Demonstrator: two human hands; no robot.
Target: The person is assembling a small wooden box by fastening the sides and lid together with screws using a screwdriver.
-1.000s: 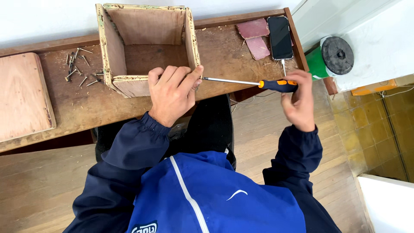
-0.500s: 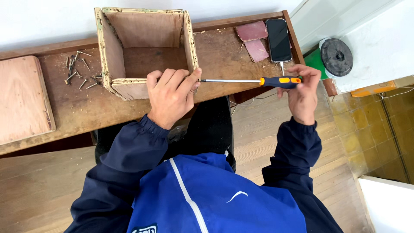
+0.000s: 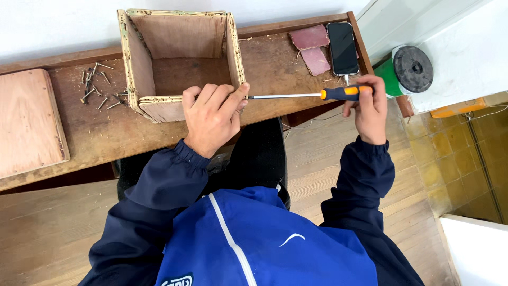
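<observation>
Open wooden box (image 3: 180, 58) on the workbench (image 3: 275, 63), left hand (image 3: 211, 114) clamped over its near right corner, right hand (image 3: 368, 106) closed around the screwdriver (image 3: 312, 95), tip at that corner. Loose screws (image 3: 98, 87) left of the box, board (image 3: 29, 122) further left, sandpaper (image 3: 312, 45) and phone (image 3: 343, 47) to the right. Compared with a second earlier, right hand slightly higher, nearer the phone.

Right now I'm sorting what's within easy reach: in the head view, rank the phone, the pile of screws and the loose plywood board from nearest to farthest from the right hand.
1. Phone: just above the right hand, at the bench's right end.
2. Pile of screws: beyond the wooden box, on the left.
3. Plywood board: at the far left end.
</observation>
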